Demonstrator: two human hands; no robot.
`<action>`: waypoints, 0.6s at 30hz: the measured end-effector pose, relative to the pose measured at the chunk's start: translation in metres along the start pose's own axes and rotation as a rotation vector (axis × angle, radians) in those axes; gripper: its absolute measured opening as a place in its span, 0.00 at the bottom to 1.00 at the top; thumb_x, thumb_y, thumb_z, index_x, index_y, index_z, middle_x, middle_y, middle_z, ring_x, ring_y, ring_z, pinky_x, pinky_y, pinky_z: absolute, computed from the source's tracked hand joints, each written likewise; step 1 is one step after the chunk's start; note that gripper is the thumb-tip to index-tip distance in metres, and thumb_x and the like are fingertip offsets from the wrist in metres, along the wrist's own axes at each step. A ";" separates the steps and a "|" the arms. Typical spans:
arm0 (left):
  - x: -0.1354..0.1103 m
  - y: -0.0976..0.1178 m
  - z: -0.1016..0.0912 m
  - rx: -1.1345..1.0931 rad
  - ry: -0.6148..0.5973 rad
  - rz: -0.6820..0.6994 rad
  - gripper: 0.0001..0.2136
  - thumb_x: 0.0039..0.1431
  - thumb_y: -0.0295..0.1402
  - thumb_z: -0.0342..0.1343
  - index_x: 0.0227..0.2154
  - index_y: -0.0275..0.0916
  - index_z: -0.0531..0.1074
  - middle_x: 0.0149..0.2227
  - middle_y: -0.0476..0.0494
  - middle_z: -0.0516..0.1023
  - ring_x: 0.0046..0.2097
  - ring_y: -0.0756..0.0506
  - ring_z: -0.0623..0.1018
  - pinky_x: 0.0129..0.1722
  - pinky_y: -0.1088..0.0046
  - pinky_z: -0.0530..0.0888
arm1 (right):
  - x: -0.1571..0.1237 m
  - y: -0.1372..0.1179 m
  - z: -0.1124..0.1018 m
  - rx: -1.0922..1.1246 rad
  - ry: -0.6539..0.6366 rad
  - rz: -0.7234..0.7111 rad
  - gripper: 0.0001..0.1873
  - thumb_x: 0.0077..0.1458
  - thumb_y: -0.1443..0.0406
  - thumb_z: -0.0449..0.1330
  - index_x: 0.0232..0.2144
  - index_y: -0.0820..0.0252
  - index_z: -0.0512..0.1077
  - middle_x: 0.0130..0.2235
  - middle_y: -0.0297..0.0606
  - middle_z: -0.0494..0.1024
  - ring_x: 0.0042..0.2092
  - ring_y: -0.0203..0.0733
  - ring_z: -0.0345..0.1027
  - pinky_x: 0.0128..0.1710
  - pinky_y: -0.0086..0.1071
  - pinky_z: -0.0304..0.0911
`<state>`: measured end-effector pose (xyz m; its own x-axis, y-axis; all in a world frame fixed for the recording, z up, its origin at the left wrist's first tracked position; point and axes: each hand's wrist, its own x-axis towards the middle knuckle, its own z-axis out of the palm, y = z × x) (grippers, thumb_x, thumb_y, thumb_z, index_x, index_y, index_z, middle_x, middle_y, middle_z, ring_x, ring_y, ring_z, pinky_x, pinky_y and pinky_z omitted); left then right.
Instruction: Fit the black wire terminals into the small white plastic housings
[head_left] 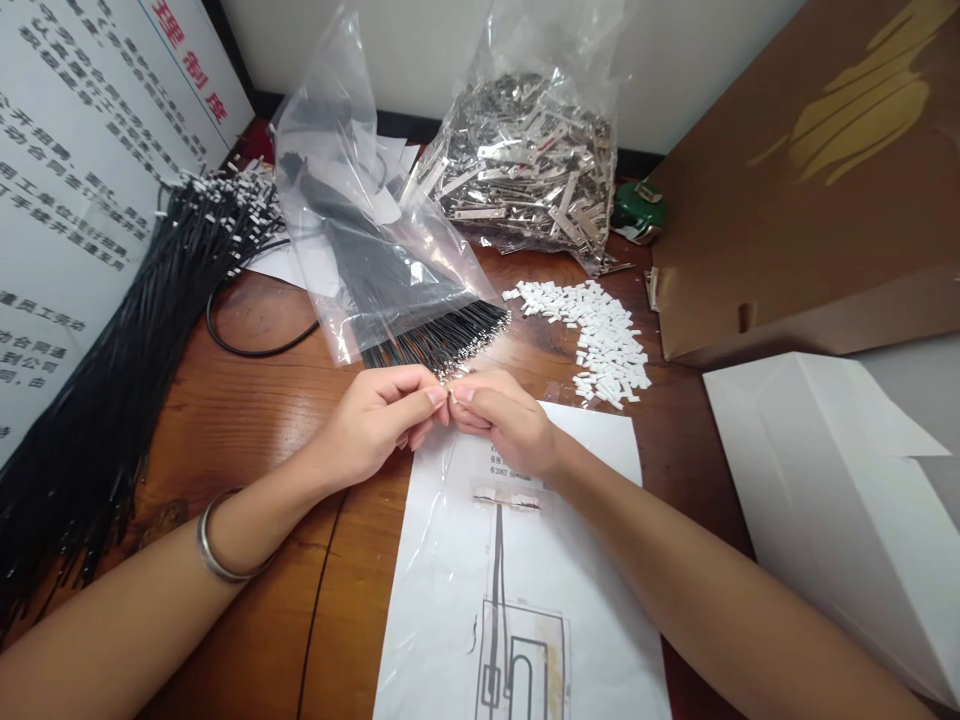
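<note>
My left hand and my right hand meet fingertip to fingertip, both closed in a pinch. Something tiny and pale shows between the fingers, too small to make out. Just beyond them, black wires with bright metal tips stick out of a clear plastic bag. To the right of my right hand lies a loose pile of small white plastic pieces. Beneath the hands is a white printed sheet with a line drawing and a clear sleeve or tape on it.
At the left, a thick bundle of black wires with white ends leans by a printed board. A bag of flat metal parts stands at the back, beside a green tape measure. A brown box and a white box line the right.
</note>
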<state>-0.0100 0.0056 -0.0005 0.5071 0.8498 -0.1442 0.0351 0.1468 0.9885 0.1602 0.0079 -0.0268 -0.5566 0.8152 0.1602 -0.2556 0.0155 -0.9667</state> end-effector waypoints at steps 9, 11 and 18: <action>0.001 0.002 0.000 -0.037 0.010 0.000 0.11 0.58 0.34 0.54 0.22 0.35 0.69 0.15 0.54 0.63 0.19 0.55 0.61 0.19 0.78 0.56 | -0.001 -0.001 0.000 -0.129 0.003 -0.021 0.18 0.59 0.68 0.46 0.18 0.57 0.53 0.18 0.26 0.49 0.21 0.31 0.40 0.21 0.31 0.41; 0.001 0.003 0.001 -0.030 0.028 0.011 0.12 0.57 0.36 0.55 0.22 0.35 0.69 0.15 0.54 0.63 0.18 0.55 0.60 0.19 0.78 0.56 | 0.000 -0.002 0.001 -0.107 0.013 0.001 0.17 0.59 0.67 0.47 0.18 0.57 0.54 0.18 0.26 0.49 0.21 0.31 0.40 0.21 0.31 0.41; 0.001 0.001 0.003 -0.055 0.050 0.102 0.14 0.59 0.42 0.57 0.26 0.36 0.72 0.17 0.54 0.61 0.19 0.54 0.60 0.19 0.77 0.57 | 0.005 -0.007 -0.006 0.084 -0.002 0.057 0.20 0.62 0.61 0.48 0.18 0.60 0.61 0.19 0.28 0.58 0.20 0.30 0.46 0.20 0.29 0.41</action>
<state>-0.0067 0.0047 0.0005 0.4620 0.8857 -0.0467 -0.0626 0.0850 0.9944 0.1638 0.0154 -0.0205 -0.5736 0.8123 0.1055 -0.2882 -0.0796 -0.9542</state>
